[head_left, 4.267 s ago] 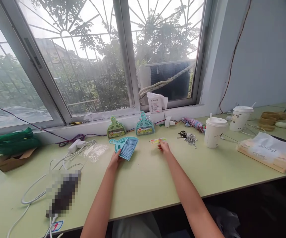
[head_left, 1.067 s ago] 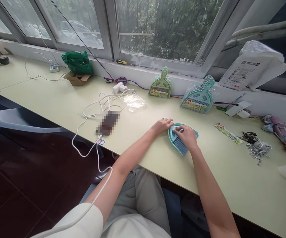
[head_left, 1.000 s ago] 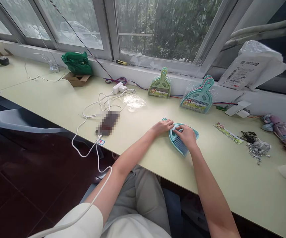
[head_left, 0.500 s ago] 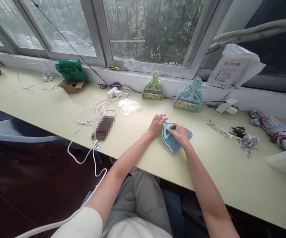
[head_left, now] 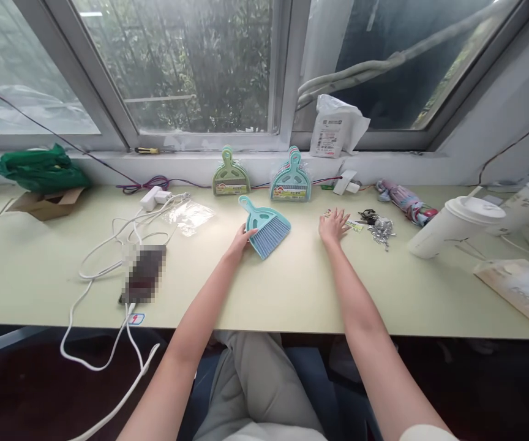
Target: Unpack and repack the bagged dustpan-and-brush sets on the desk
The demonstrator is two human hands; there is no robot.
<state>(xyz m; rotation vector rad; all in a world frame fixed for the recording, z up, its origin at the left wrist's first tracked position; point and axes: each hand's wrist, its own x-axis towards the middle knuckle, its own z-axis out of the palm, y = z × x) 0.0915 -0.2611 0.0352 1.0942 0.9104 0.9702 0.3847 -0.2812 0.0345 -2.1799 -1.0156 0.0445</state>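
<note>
Holding the turquoise brush-and-dustpan set [head_left: 268,229] by its left edge, the left grip [head_left: 240,241] is closing around the rim just below the handle, its thumb lying over the top face and the other fingers tucking mostly out of sight underneath. From where I'm standing, the set is sitting up and to the right of that grip, with its looped handle pointing away toward the window and its blue bristles fanning toward the person and to the right. I can't tell whether its lower edge is touching the worktop [head_left: 283,294].

The right grip [head_left: 333,226] is opening flat, palm down and fingers spreading, holding nothing between them. It is covering part of a printed label card [head_left: 355,226], whose right end is showing beside the fingers. Just past the card, a heap of keys and silvery chains [head_left: 381,229] is lying, and a folded umbrella [head_left: 405,202] is resting behind that. Farther right, 2 white lidded cups are standing, the nearer cup [head_left: 457,226] well apart from the hand.

Against the wall, 1 green packaged set [head_left: 231,177] and a stack of packaged sets [head_left: 291,177] with turquoise in front are standing upright. Left of the held set, a clear plastic wrapper [head_left: 190,217] is lying near white cables [head_left: 108,269].
</note>
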